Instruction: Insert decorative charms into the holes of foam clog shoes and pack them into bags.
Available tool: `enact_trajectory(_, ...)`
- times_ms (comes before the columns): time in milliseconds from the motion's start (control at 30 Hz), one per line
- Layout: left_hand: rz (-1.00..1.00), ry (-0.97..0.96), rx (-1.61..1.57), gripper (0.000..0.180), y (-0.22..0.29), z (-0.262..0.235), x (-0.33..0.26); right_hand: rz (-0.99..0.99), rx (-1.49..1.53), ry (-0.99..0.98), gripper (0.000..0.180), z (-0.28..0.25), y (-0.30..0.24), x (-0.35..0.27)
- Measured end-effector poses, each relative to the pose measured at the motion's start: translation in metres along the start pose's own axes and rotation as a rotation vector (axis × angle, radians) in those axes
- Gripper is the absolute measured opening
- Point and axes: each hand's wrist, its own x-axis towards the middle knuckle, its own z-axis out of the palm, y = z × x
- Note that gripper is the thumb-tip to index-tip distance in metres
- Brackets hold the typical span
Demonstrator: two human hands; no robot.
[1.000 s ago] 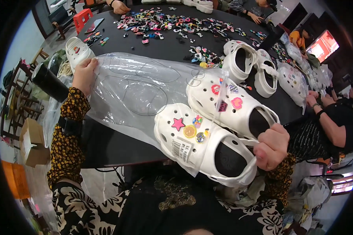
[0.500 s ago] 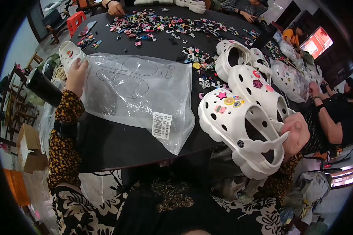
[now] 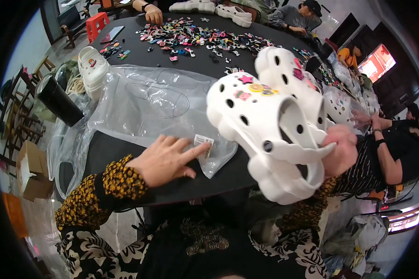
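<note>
Dark tabletop [image 3: 104, 153], curved at its edge, fills the middle of the room, with a heap of small bright charms [image 3: 195, 35] along its far part. Beyond its far left side is a red stool [image 3: 97, 25]; a phone [image 3: 112, 35] lies near that edge. A co-worker's hand [image 3: 153, 15] rests by the heap, and two more white shoes [image 3: 233, 15] sit at the far edge. Another person [image 3: 395, 149], in black, is at the right, close to bagged clogs [image 3: 337, 104].

The wearer's right hand [image 3: 340, 149] has its fingers curled tightly around the heel end of a pair of white clogs, the near clog [image 3: 265, 130] and the far clog [image 3: 272, 65], held up side by side over the tabletop, toes pointing left and away. Pink and yellow charms dot the near clog's toe.

A clear bag [image 3: 139, 100] lies flat to the left of the pair. The left hand [image 3: 167, 160] is spread, palm down and holding nothing, at the bag's near edge, its forefinger over the white label [image 3: 202, 141]; whether it touches cannot be told. Beyond the bag's left end stand a single clog [image 3: 92, 69] and a black cylinder [image 3: 58, 100].
</note>
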Motion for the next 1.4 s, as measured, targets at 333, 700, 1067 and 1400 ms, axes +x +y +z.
enact_trajectory(333,-0.483,-0.063,0.133,0.039,-0.078,0.004,0.018,0.606,0.002,0.140,0.018,0.103,-0.039,-0.009)
enact_trajectory(700,-0.474,0.179,-0.788,0.074,-0.028,-0.012,-0.014,0.632,0.050,-0.276,0.014,0.128,-0.096,0.026)
enact_trajectory(1067,-0.576,0.373,-1.144,0.069,-0.075,-0.023,-0.004,0.793,0.558,-0.072,0.017,0.151,-0.120,0.064)
enact_trajectory(1400,-0.556,0.439,-0.413,0.045,-0.085,-0.052,-0.009,0.658,0.598,-0.133,0.033,0.163,-0.128,0.057)
